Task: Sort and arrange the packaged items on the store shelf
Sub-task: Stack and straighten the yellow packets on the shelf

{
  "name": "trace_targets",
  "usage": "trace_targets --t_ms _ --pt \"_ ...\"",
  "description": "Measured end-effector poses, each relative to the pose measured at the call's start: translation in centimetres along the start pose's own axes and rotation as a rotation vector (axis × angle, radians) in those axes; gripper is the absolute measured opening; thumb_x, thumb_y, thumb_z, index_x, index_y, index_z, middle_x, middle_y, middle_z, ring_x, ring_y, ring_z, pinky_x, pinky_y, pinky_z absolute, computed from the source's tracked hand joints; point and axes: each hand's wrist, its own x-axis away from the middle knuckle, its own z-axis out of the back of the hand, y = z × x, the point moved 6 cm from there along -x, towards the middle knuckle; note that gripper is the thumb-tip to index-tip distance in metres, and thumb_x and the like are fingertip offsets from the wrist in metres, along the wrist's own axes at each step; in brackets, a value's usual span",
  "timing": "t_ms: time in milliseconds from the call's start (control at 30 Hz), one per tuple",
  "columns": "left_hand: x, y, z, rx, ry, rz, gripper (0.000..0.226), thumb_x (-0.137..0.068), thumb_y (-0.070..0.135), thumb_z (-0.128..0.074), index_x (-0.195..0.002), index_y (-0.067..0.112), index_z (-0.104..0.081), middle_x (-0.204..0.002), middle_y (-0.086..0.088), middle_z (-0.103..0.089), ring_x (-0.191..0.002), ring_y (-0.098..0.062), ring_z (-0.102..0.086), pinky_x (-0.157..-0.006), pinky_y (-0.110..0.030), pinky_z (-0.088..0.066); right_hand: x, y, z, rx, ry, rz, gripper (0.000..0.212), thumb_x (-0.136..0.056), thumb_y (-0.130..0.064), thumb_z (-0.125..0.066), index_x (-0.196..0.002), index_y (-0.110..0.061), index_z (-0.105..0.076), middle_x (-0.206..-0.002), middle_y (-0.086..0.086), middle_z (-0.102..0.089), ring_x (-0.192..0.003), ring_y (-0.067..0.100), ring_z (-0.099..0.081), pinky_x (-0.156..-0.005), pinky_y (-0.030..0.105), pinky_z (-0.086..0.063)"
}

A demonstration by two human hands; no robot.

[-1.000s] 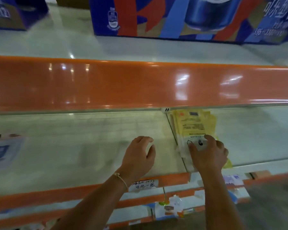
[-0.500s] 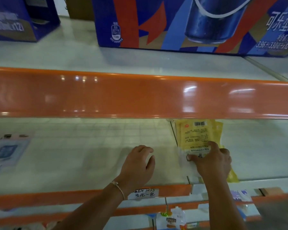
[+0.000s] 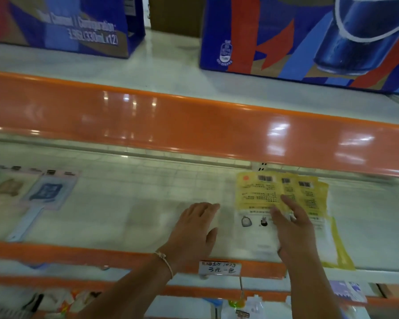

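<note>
A fanned stack of flat yellow-and-white packets [image 3: 258,194] lies back-side up on the white shelf [image 3: 136,203], barcodes at the far end. My right hand [image 3: 293,229] lies flat on the stack with straight, spread fingers pressing the packets. My left hand [image 3: 194,229] rests palm down on the bare shelf just left of the stack, fingers straight, touching no packet. A thin bracelet sits on the left wrist.
An orange shelf rail [image 3: 194,125] overhangs the packets. Blue drink cartons [image 3: 309,35] stand on the shelf above. Pale flat packets [image 3: 44,192] lie at the far left. A handwritten price tag [image 3: 219,268] hangs on the front rail; more goods sit on the shelf below.
My right hand has opened from curled fingers on the packets to flat, spread fingers. The stack now lies fanned out. My left hand has flattened onto the shelf.
</note>
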Motion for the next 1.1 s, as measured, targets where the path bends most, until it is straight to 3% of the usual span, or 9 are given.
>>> trace_targets --t_ms 100,267,500,633,733,833,933,1000,1100 --pt "0.4 -2.2 2.0 -0.094 0.021 -0.003 0.072 -0.091 0.028 -0.05 -0.153 0.024 -0.013 -0.153 -0.005 -0.029 -0.142 -0.025 -0.024 -0.117 -0.037 -0.023 2.7 0.0 -4.5 -0.053 -0.173 -0.008 0.032 -0.089 -0.016 -0.071 -0.111 -0.039 -0.069 -0.088 0.006 -0.07 -0.084 0.025 -0.062 -0.076 0.044 -0.053" --pt "2.1 -6.1 6.9 -0.144 0.09 0.045 0.117 -0.069 -0.018 -0.046 -0.148 0.041 0.017 -0.162 -0.003 0.004 -0.149 -0.022 0.005 -0.117 -0.028 -0.002 7.2 -0.8 -11.9 -0.05 -0.364 0.041 0.034 -0.092 -0.017 -0.066 -0.122 -0.032 -0.061 -0.072 0.013 -0.045 -0.072 0.021 -0.042 -0.058 0.03 -0.039" --pt "7.2 -12.8 13.3 -0.22 0.156 0.08 0.118 -0.058 -0.022 -0.068 -0.149 0.034 -0.018 -0.155 -0.019 -0.025 -0.141 -0.037 -0.029 -0.107 -0.044 -0.039 10.7 -0.3 -20.5 0.158 -0.563 0.13 0.03 -0.092 -0.02 -0.066 -0.117 -0.036 -0.059 -0.09 0.004 -0.075 -0.067 0.016 -0.061 -0.058 0.033 -0.047" --pt "9.4 -16.5 15.0 -0.314 0.122 0.058 0.095 -0.062 0.007 -0.087 -0.142 0.029 -0.04 -0.146 -0.021 -0.041 -0.129 -0.039 -0.048 -0.093 -0.047 -0.052 13.0 -0.3 -23.9 0.267 -0.658 0.181 0.021 -0.094 -0.026 -0.063 -0.112 -0.035 -0.062 -0.083 0.003 -0.072 -0.059 0.013 -0.055 -0.055 0.03 -0.044" --pt "11.1 -18.7 16.5 -0.318 0.165 0.124 0.075 -0.08 0.025 -0.079 -0.142 0.036 -0.039 -0.148 -0.01 -0.042 -0.128 -0.033 -0.051 -0.091 -0.045 -0.054 14.6 0.1 -25.8 0.322 -0.72 0.229 0.019 -0.099 -0.028 -0.052 -0.113 -0.033 -0.063 -0.07 0.006 -0.064 -0.052 0.017 -0.051 -0.051 0.038 -0.045" --pt "12.9 -20.8 17.2 -0.342 0.116 0.05 0.094 -0.07 0.016 -0.082 -0.147 0.036 -0.031 -0.146 -0.011 -0.041 -0.125 -0.036 -0.052 -0.086 -0.045 -0.055 16.1 0.5 -26.8 0.427 -0.776 0.371 0.03 -0.098 -0.035 -0.042 -0.12 -0.035 -0.062 -0.068 -0.007 -0.066 -0.053 0.006 -0.056 -0.055 0.026 -0.048" --pt "14.6 -22.5 18.2 -0.412 0.034 0.043 0.118 -0.058 0.011 -0.086 -0.152 0.038 -0.02 -0.151 -0.007 -0.034 -0.128 -0.028 -0.039 -0.088 -0.036 -0.05 17.7 0.7 -27.3 0.515 -0.812 0.57 0.039 -0.097 -0.039 -0.04 -0.132 -0.038 -0.056 -0.092 -0.019 -0.07 -0.073 -0.003 -0.065 -0.066 0.008 -0.047" --pt "15.4 -23.2 18.7 -0.368 0.008 0.038 0.128 -0.054 0.006 -0.086 -0.152 0.039 -0.012 -0.151 -0.005 -0.033 -0.126 -0.027 -0.04 -0.088 -0.035 -0.051 18.7 0.7 -27.8 0.561 -0.827 0.702 0.041 -0.099 -0.048 -0.037 -0.137 -0.042 -0.051 -0.121 -0.026 -0.062 -0.095 -0.005 -0.066 -0.077 0.006 -0.048" --pt "16.1 -24.0 19.4 -0.303 -0.048 -0.017 0.122 -0.061 0.0 -0.082 -0.152 0.04 -0.011 -0.153 -0.005 -0.029 -0.13 -0.026 -0.041 -0.094 -0.037 -0.049 19.7 0.3 -28.4 0.631 -0.822 0.878 0.04 -0.102 -0.049 -0.032 -0.136 -0.037 -0.048 -0.13 -0.029 -0.055 -0.11 -0.008 -0.059 -0.085 0.007 -0.049"
